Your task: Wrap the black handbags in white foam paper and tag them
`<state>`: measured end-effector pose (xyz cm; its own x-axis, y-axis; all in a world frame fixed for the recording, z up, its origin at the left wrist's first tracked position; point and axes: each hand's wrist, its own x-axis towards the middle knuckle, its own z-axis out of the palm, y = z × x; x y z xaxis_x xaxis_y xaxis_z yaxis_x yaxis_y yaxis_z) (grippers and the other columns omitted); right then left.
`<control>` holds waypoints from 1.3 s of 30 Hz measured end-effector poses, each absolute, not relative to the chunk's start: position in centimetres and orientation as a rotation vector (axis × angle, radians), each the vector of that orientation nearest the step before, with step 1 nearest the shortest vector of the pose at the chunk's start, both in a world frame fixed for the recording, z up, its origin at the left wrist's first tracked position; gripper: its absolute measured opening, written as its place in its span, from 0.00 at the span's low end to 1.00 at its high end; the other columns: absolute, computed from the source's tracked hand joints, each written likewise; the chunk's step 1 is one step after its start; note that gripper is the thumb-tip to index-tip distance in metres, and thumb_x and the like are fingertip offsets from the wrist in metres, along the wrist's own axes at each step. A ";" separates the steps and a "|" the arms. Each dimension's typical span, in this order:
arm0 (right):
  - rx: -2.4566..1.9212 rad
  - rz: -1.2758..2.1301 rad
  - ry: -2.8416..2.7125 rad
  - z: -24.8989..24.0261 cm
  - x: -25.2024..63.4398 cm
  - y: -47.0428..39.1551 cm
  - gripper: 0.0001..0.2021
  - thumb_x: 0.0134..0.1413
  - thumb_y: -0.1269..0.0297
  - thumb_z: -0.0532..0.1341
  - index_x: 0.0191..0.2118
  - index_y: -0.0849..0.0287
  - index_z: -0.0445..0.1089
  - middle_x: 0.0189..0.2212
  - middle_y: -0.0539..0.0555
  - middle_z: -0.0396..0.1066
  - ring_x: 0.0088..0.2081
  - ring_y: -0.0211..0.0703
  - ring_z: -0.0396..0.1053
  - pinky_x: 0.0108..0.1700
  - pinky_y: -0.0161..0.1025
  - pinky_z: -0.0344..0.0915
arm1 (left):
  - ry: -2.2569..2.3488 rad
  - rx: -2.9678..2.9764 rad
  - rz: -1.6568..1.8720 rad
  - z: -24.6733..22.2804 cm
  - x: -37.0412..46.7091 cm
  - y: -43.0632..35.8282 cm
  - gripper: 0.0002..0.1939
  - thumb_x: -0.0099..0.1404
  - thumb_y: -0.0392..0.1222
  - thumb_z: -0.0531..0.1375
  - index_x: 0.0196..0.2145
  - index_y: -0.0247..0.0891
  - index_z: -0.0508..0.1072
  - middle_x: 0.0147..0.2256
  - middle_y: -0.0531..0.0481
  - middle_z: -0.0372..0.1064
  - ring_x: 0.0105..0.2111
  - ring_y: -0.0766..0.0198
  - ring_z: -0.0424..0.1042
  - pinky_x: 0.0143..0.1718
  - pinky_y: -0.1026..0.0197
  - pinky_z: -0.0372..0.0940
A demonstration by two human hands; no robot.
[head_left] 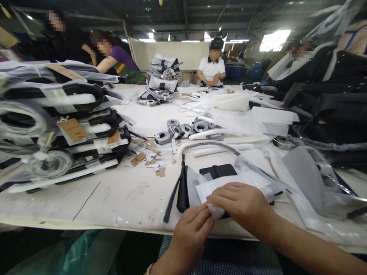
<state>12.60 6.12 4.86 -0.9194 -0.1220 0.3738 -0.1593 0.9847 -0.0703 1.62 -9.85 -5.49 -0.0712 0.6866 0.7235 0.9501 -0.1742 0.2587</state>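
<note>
A black handbag [183, 197] lies at the table's front edge, partly covered by a white wrapping sheet [208, 190]. Its strap [212, 143], in a clear sleeve, arches behind it, and a dark flap [218, 171] shows above the sheet. My left hand [194, 228] has its fingers closed at the sheet's near corner. From the right, my right hand [244, 206] curls over the same sheet, its fingertips meeting the left ones. Between them bulges a crumpled translucent bit [215, 211]. The fingertips' exact hold is partly hidden.
Wrapped black bags with tags [73, 130] are piled at left. Coiled straps [174, 129] and cardboard scraps [152, 152] lie mid-table. White sheets [252, 120] spread behind; a grey padded piece [307, 177] and black bags [341, 113] stand right. Several people work around the table.
</note>
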 end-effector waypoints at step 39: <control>-0.461 0.773 -2.583 2.0 9.8 10.8 0.04 0.63 0.68 0.59 0.43 0.57 0.70 0.39 0.54 0.75 0.39 0.43 0.71 0.43 0.39 0.66 | -1.898 -1.873 -0.635 -4.8 1.6 -9.9 0.23 0.70 0.34 0.51 0.61 0.27 0.65 0.58 0.40 0.69 0.57 0.57 0.70 0.54 0.60 0.71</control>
<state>9.83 10.85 2.01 -0.8639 0.4173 0.2822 0.1938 0.7923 -0.5785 1.61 -9.86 -4.84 -0.0240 0.8184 0.5741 0.9991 0.0002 0.0414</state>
